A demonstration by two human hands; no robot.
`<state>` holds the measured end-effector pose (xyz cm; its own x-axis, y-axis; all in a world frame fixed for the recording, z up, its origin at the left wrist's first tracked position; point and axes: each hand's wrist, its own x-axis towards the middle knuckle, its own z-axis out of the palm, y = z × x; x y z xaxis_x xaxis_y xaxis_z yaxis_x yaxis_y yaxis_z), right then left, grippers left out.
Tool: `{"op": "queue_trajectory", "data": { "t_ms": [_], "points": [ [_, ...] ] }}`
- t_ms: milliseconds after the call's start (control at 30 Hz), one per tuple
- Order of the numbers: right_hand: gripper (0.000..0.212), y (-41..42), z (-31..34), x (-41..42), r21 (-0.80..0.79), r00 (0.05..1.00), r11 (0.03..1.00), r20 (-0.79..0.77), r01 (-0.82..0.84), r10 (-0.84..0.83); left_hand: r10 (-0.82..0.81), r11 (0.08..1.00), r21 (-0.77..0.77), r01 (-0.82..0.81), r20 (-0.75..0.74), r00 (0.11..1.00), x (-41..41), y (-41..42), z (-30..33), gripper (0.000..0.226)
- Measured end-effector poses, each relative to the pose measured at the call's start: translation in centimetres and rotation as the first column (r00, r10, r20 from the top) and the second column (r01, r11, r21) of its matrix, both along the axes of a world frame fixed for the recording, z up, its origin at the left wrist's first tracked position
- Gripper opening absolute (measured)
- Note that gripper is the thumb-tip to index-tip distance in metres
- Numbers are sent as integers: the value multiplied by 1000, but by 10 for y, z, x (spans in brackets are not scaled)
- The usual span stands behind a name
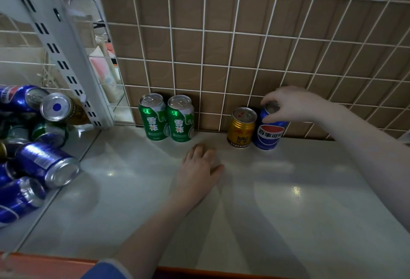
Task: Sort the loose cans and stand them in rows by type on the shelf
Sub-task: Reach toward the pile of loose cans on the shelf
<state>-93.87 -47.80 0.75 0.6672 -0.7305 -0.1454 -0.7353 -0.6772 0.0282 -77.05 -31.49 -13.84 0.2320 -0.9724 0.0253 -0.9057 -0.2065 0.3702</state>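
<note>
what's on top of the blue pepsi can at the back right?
The right hand grips the blue can around its top rim, fingers curled over it. Part of the silver lid shows; the rest is covered.

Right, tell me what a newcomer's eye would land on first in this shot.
First, the right hand gripping the top of an upright blue can at the back of the shelf, beside a gold can. Left of those, two green cans stand side by side against the wire grid. At far left, a heap of loose cans, mostly blue, lies on its sides, while the left hand rests on the shelf.
</note>
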Motion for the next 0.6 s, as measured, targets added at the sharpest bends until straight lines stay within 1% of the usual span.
{"op": "queue_trajectory", "data": {
  "t_ms": [100, 233, 333, 400, 467, 600],
  "points": [
    [57, 7, -3, 11, -71, 998, 996, 5, -61, 62, 10, 1000, 4, -10, 11, 1000, 5, 5, 1, 52],
    [61, 15, -16, 33, -58, 996, 994, 29, -88, 89, 41, 999, 7, -41, 54, 998, 13, 10, 2, 51],
    [62, 17, -25, 44, -64, 999, 997, 23, -46, 47, 62, 998, 13, -63, 67, 996, 20, 16, 2, 50],
    [59, 18, -28, 48, -62, 1000, 998, 28, -2, 4, 72, 997, 18, -74, 69, 995, 24, 20, 1, 50],
    [54, 19, -27, 52, -52, 998, 998, 60, 34, -31, 74, 997, 19, -76, 76, 994, 27, 23, 0, 50],
    [51, 24, -29, 59, -43, 987, 997, 148, 62, -55, 69, 997, 17, -70, 79, 994, 29, 26, 0, 50]
  ]
}}
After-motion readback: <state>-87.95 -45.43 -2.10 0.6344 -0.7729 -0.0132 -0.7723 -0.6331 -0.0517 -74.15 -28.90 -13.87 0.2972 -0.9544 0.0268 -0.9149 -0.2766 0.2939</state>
